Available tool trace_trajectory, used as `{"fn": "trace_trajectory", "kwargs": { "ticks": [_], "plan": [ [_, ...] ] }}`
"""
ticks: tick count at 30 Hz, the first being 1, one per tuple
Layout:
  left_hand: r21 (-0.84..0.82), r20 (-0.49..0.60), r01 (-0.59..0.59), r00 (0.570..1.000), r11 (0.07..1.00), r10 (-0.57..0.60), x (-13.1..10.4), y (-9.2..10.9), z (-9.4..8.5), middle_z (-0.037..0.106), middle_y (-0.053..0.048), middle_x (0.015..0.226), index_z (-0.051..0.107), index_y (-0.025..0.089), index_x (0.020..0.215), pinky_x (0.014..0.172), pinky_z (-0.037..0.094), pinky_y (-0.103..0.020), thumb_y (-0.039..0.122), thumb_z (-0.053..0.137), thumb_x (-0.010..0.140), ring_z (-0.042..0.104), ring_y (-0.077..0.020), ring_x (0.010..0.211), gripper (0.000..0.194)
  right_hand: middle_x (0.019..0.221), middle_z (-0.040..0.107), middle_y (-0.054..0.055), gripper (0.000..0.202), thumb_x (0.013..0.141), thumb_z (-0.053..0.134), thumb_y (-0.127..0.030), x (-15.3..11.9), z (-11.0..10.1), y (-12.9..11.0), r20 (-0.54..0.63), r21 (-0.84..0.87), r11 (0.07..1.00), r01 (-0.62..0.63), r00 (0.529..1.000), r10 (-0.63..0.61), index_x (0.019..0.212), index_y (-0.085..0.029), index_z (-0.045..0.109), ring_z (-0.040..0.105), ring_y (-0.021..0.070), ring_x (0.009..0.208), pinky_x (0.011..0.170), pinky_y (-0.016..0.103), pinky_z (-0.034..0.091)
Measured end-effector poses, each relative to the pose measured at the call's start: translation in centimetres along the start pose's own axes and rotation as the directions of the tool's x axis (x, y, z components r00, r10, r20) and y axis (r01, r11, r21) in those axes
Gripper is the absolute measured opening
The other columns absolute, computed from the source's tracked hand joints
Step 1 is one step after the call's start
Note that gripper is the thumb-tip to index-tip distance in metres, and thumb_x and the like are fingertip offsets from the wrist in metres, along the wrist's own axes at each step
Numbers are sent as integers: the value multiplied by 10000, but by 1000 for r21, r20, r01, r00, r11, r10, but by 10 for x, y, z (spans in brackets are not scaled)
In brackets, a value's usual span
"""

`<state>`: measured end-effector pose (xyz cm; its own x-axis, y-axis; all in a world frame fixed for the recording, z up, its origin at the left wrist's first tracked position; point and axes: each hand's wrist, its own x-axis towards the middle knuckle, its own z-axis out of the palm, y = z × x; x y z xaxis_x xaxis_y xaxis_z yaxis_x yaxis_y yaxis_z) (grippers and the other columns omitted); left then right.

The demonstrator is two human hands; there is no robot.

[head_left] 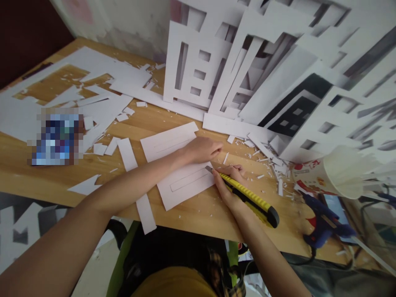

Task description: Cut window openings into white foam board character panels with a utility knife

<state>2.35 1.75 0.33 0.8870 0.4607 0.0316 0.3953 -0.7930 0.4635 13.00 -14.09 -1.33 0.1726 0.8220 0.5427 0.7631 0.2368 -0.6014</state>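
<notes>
My right hand (227,187) grips a yellow and black utility knife (252,196). The blade tip touches or hovers just over the right edge of a white board (173,173), near a long narrow pencilled rectangle. Another thin rectangle is drawn farther up this board. Curled into a loose fist, my left hand (199,149) lies across the board's upper right part, and its forearm covers the middle. I see nothing in its fingers. A narrow white strip (147,212) lies left of the board, partly under my left forearm.
Upright white panels (193,62) with cut-out windows line the back right. Cut sheets (102,62) and scraps spread over the left, beside a pixelated device (57,138). At right are a paper cup (328,171), a blue glue gun (324,222) and more offcuts (280,171).
</notes>
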Motion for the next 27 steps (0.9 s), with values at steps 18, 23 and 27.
{"fn": "trace_trajectory", "kwargs": {
  "ticks": [18, 23, 27],
  "plan": [
    [23, -55, -2, 998, 1000, 4, 1, -7, 12, 737, -81, 855, 659, 186, 1086, 567, 309, -310, 273, 406, 958, 602, -195, 663, 296, 640, 644, -40, 121, 901, 657, -299, 1, 1, -2, 26, -6, 1000, 27, 999, -27, 787, -261, 642, 584, 169, 594, 886, 480, 442],
    [79, -31, 25, 999, 997, -23, 1, -2, 10, 712, -85, 786, 651, 177, 1059, 553, 287, -315, 258, 379, 969, 558, -190, 597, 297, 637, 660, -55, 130, 888, 652, -278, 1, -3, -5, 50, 13, 999, 52, 997, -53, 767, -248, 618, 590, 144, 579, 943, 471, 417],
    [104, -25, 26, 999, 994, -23, 1, 1, 7, 717, -88, 799, 643, 175, 1056, 547, 278, -316, 242, 371, 968, 555, -192, 598, 293, 637, 638, -49, 128, 887, 638, -262, -2, -7, -6, 62, 22, 999, 40, 997, -42, 763, -241, 613, 576, 145, 588, 906, 460, 428]
  ]
}}
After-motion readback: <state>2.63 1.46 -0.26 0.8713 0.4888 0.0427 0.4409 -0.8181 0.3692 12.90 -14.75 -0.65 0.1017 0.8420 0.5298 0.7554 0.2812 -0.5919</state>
